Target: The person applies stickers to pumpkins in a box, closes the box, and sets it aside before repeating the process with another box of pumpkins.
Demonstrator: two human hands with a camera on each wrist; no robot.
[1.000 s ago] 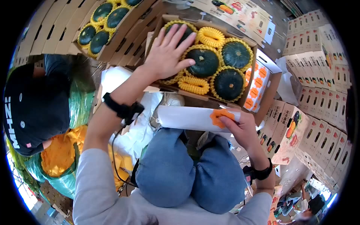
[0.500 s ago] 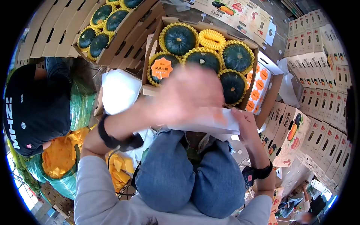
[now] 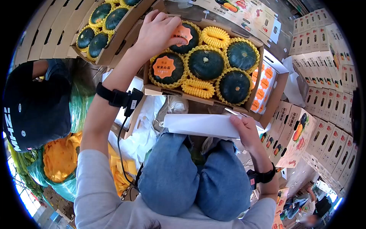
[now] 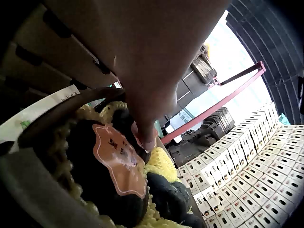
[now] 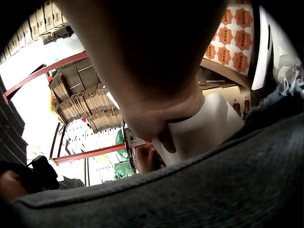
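Observation:
My left hand (image 3: 158,33) is at the upper left of an open cardboard box (image 3: 167,91). Its thumb and forefinger pinch the edge of an orange scalloped sticker (image 3: 183,35), which lies against a dark green squash (image 3: 194,35) in a yellow foam net. Just below, another squash (image 3: 163,78) bears a like sticker (image 3: 164,67). Over my knees, my right hand (image 3: 247,129) grips a white paper strip (image 3: 202,125), thumb on top. In the left wrist view the left fingertips (image 4: 148,142) touch the far sticker, beyond the stickered near squash.
Several more netted squashes and two yellow foam rings (image 3: 198,88) share the box. Sheets of orange stickers (image 3: 262,89) stand at its right side. A second box of squashes (image 3: 99,42) is at the upper left. A person in black (image 3: 34,110) sits to the left; printed cartons (image 3: 291,131) are stacked right.
My left hand lifted off the squashes, passed over the paper strip, and moved back up with an orange sticker to the upper-left squash. The strip's visible face is now plain white.

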